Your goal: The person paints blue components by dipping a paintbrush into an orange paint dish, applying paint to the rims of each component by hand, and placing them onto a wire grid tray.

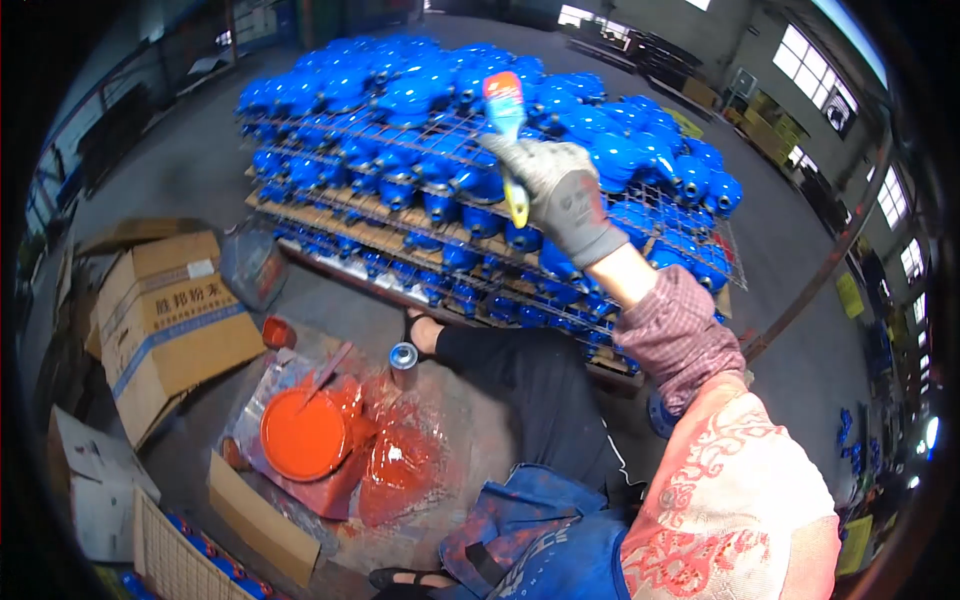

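Observation:
My right hand, in a grey and white glove, is closed around a paintbrush and raised in front of a stack of blue parts. Orange-red paint covers the brush's upward tip. Below that its body is light blue, and the yellow handle end pokes out under my fingers. Glossy blue rounded castings crowd the top wire mesh behind the brush; the brush appears to be apart from them. My left hand is out of sight.
On the floor, an open tub of orange paint stands beside paint-smeared plastic and a spray can. Cardboard boxes lie at left. More blue castings fill lower layers of the stack. My leg stretches toward it.

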The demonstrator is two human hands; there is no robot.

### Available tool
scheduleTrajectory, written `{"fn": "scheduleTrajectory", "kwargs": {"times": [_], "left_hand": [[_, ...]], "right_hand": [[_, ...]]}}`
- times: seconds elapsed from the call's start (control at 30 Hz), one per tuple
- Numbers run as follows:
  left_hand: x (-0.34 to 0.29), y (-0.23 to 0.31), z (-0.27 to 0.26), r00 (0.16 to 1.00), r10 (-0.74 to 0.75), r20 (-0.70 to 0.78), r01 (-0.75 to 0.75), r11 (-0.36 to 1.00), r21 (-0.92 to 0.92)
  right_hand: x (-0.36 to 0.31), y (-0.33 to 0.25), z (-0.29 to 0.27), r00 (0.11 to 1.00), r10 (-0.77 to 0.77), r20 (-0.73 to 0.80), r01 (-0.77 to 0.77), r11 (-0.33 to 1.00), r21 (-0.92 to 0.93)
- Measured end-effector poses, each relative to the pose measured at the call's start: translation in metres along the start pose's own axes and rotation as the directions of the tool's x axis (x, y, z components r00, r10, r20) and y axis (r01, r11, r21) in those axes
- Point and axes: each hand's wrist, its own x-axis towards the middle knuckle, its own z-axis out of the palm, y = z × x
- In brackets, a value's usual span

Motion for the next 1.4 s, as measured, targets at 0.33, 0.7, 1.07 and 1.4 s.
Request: {"fn": "scheduleTrajectory", "kwargs": {"times": [0.33,0.7,1.07,1.4], "left_hand": [[0.091,0.127,0.024,0.821,0.444,-0.360,-0.563,0.733,-0.381],[-0.197,0.491,-0.083,0.415,0.910,-0.016,0.842,-0.391,-0.371],[-0.148,0.363,-0.016,0.734,0.640,0.229,0.373,-0.098,-0.923],[-0.073,0.327,-0.027,0.685,0.690,0.232,0.610,-0.370,-0.701]], "right_hand": [[-0.003,0.103,0.028,0.835,0.150,0.530,0.085,0.915,-0.393],[-0.023,-0.065,-0.079,0.929,0.370,0.025,-0.166,0.355,0.920],[-0.113,-0.228,0.092,0.724,-0.068,0.686,-0.670,-0.307,0.676],[-0.095,-0.299,0.132,0.615,-0.099,0.782,-0.788,-0.106,0.606]]}}
